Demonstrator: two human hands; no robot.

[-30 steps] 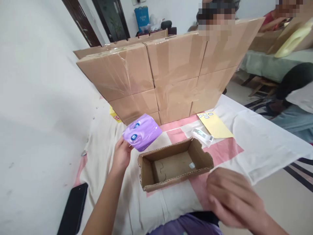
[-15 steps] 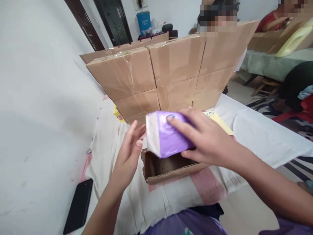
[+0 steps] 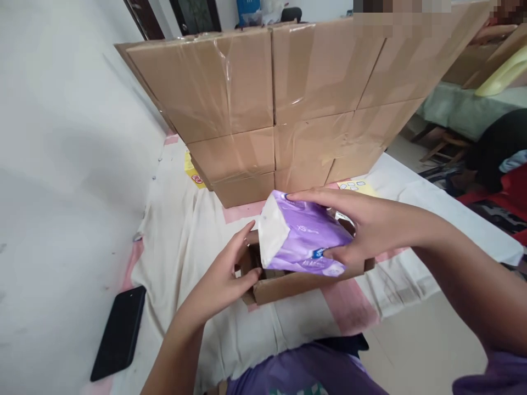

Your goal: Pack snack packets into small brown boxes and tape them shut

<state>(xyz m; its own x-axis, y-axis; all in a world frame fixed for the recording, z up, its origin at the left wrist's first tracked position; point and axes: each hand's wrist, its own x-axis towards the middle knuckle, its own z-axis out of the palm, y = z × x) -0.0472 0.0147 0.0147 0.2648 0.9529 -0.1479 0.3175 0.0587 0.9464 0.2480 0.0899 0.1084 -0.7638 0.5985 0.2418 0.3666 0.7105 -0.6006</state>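
So the right hand (image 3: 370, 225) comes in from the lower right of the frame, forearm stretched out long and angled up toward the middle. Its grip is clamped on a purple plastic-wrapped soft pack (image 3: 304, 241): fingers laid flat along the top edge, thumb tucked under the lower side, so the pack is pinched between them. The pack sits tilted, white end facing left, right over the mouth of a small open brown cardboard box (image 3: 288, 286) in the middle of the frame. Its lower edge looks like it's dipping just inside the box, but I can't tell if it touches the bottom.

The left hand (image 3: 224, 274) reaches up from the bottom centre with the wrist bent a bit. Its grip is fairly narrow, wrapped around the box's left end: thumb on the near left corner, fingers curled over the far side of that end wall, fingertips just beside the pack's white end.

The box rests on a white cloth with pink patches (image 3: 193, 230) spread over the surface. Right behind it, filling the top of the frame, is a wall of stacked brown cardboard cartons (image 3: 267, 99) with shiny tape on them. A yellow card (image 3: 357, 187) peeks out just above the right hand, near the foot of the cartons. A black phone (image 3: 119, 332) lies flat in the lower left, well apart from the box.
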